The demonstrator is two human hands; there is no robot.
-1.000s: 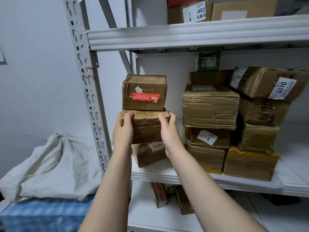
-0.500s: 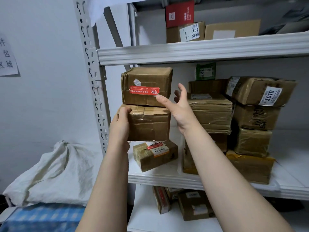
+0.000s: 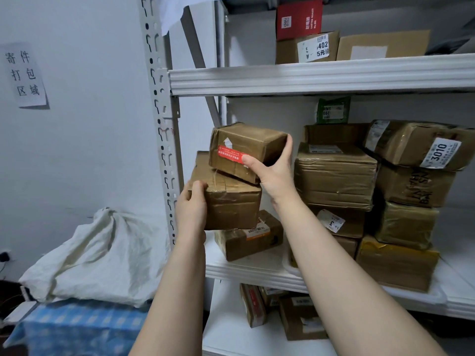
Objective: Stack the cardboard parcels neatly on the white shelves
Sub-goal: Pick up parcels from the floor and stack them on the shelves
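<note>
My right hand grips a brown taped parcel with a red sticker, tilted, its lower edge resting on a second brown parcel. My left hand holds that lower parcel by its left side, in front of the middle white shelf. Below them a small parcel with an orange label lies on the shelf. Right of my hands stand stacked parcels, one marked 3010.
The perforated shelf upright stands just left of the held parcels. The upper shelf carries boxes and a red carton. More parcels lie on the lower shelf. A white sack rests on blue checked cloth at left.
My right hand has left the lower parcel, reached up and closed on the red-stickered parcel, which now tilts. My left hand still holds the lower parcel. The camera has tilted upward.
</note>
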